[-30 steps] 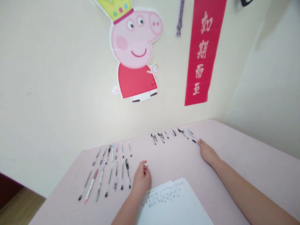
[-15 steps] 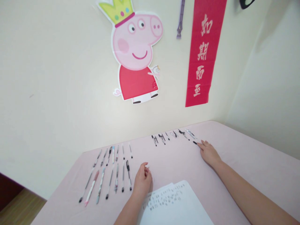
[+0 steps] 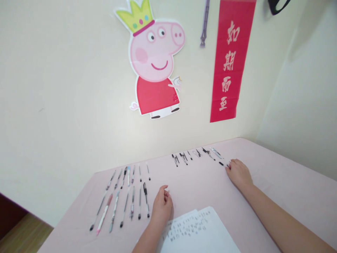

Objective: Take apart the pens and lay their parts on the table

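Observation:
My right hand (image 3: 239,173) rests at the right of the pink table, fingertips closed on a slim pen part with a dark end. Just beyond those fingertips lies a small black-ended pen piece (image 3: 221,163). My left hand (image 3: 162,204) lies beside the sheets of paper (image 3: 200,239), its fingers loosely curled and apart, and I see nothing in it. Left of it are two rows of pens and refills, among them a black-capped pen (image 3: 146,199), a pink and white pen (image 3: 104,214) and a pale blue pen (image 3: 114,212).
Along the table's (image 3: 195,186) back edge runs a row of small pen parts, including a black piece with a clip (image 3: 207,153) and a clear-and-blue pen (image 3: 216,153). Behind stands a wall with a pig cutout (image 3: 158,95) and a red banner (image 3: 231,63).
My right hand has drawn slightly to the right, with a dark pen end now by its fingertips, apart from the black piece. The left hand stays almost still; the view shifts slightly.

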A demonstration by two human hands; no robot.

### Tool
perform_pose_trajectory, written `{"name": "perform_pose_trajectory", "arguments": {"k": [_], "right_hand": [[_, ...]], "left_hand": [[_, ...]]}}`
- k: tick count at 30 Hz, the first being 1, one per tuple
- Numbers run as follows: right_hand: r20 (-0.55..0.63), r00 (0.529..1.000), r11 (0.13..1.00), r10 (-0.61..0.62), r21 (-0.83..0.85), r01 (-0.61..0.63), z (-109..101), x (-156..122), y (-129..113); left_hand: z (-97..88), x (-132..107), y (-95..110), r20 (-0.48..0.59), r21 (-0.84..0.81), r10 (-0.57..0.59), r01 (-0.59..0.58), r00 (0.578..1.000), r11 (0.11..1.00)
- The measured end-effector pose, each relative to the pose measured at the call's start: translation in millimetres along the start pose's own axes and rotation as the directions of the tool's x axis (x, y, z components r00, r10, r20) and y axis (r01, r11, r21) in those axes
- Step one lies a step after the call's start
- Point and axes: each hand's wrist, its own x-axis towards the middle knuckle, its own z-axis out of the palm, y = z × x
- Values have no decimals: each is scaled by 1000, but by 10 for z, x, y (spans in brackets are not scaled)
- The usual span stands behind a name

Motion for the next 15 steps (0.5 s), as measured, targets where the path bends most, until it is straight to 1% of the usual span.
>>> {"name": "perform_pose_trajectory", "arguments": {"k": [4,10,15], "right_hand": [[20,1000,1000,17,-6,-17,-37,-4,-29],[41,998,996,53,-68,-50,-89,0,-87],[54,995,994,86,-70,-82,-84,5,-80]], "left_hand": [[-12,-4,33,8,13,-7,7,1000,1000],[-23,-13,59,14,3,-4,4,1000,1000],[-22,-13,55,2,-19,-9,9,1000,1000]]}}
